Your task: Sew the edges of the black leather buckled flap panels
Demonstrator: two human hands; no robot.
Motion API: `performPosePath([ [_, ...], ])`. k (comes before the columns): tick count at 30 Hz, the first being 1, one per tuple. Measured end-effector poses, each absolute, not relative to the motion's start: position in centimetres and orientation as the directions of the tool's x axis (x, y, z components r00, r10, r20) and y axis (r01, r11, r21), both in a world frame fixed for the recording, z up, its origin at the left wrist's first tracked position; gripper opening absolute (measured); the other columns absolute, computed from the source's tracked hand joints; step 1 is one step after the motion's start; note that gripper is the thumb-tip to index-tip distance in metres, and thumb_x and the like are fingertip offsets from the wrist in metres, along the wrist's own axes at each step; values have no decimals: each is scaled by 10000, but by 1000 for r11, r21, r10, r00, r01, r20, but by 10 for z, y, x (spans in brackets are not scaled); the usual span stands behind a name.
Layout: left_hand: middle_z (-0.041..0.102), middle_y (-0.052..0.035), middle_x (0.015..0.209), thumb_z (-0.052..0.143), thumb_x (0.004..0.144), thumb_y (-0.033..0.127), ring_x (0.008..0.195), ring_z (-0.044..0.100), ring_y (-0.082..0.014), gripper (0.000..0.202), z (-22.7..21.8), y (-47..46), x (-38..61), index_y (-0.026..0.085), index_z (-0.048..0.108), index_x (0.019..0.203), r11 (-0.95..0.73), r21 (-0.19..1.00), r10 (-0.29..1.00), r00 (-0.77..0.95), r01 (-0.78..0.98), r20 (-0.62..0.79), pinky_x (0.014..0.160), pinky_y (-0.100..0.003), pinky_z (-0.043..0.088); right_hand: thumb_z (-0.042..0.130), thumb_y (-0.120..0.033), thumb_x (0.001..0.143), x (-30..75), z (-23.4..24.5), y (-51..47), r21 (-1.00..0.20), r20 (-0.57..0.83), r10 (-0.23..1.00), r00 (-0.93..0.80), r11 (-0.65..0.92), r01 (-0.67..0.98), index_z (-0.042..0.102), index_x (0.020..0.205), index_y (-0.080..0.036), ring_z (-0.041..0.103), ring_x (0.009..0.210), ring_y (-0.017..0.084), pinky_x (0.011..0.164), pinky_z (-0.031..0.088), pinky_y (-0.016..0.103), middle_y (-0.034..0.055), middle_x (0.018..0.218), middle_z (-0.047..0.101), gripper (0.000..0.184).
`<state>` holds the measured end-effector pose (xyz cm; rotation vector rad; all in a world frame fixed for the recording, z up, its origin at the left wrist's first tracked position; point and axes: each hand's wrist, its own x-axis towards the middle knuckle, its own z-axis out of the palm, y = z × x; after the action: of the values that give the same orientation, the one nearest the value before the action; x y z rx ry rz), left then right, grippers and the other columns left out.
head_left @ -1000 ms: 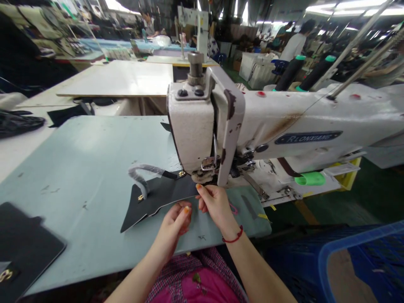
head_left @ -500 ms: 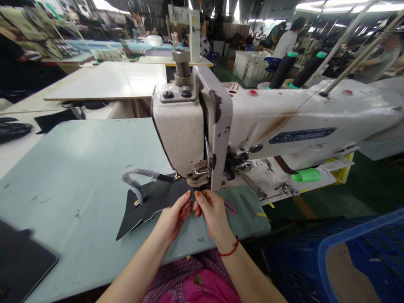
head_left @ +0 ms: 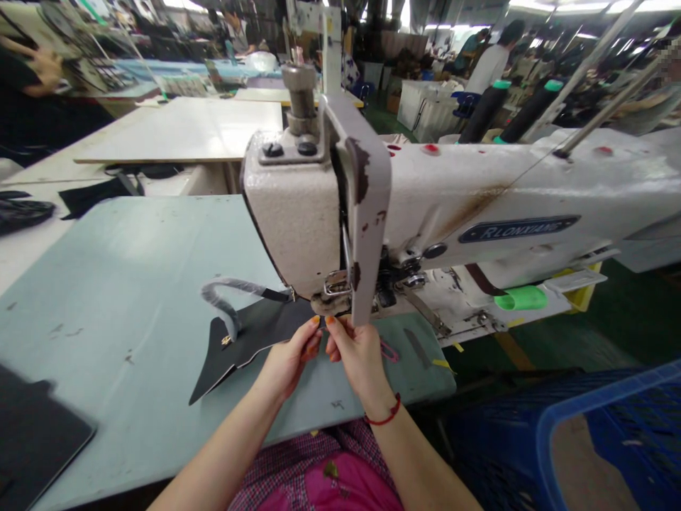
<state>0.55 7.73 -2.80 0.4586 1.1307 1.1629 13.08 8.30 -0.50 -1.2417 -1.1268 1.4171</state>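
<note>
A black bag panel lies on the pale green table top, its right end under the presser area of a white sewing machine. A curved handle in clear plastic is fixed to the panel with gold-coloured fittings. My left hand is closed, thumb and fingers pinching the panel's near edge just in front of the needle area. Close beside it, my right hand pinches the same edge from the right. The fingertips partly cover the edge, and the needle itself is hidden.
Another black panel lies at the table's left. Pink scissors-like loops rest right of my right hand. A blue plastic crate stands at lower right. Black thread cones stand behind the machine. Co-workers sit further back.
The view has shifted slightly, and the machine head appears a little further left. The panel's left end has also moved slightly left in view. Both hands keep their pinch at the edge.
</note>
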Motion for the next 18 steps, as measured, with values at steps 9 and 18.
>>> performPosePath([
  [9,420,51,469,832,586,488,497,339,-76,463,-29,87,4,156,521,500,348,819,884,-130,-457,-448,472,-209,294,594,-485,886,131,-11,72,-973,-191,977,-92,-201,-111,655,767,-138,545,437,75,447,416,161,2,562,623,372],
  [18,510,8,497,812,542,470,497,428,-103,403,-18,91,6,163,557,491,347,864,864,-233,-365,-445,496,-247,339,610,-484,874,133,-18,57,-956,-250,958,-141,-268,-121,656,769,-130,529,417,68,429,386,152,2,537,620,372],
])
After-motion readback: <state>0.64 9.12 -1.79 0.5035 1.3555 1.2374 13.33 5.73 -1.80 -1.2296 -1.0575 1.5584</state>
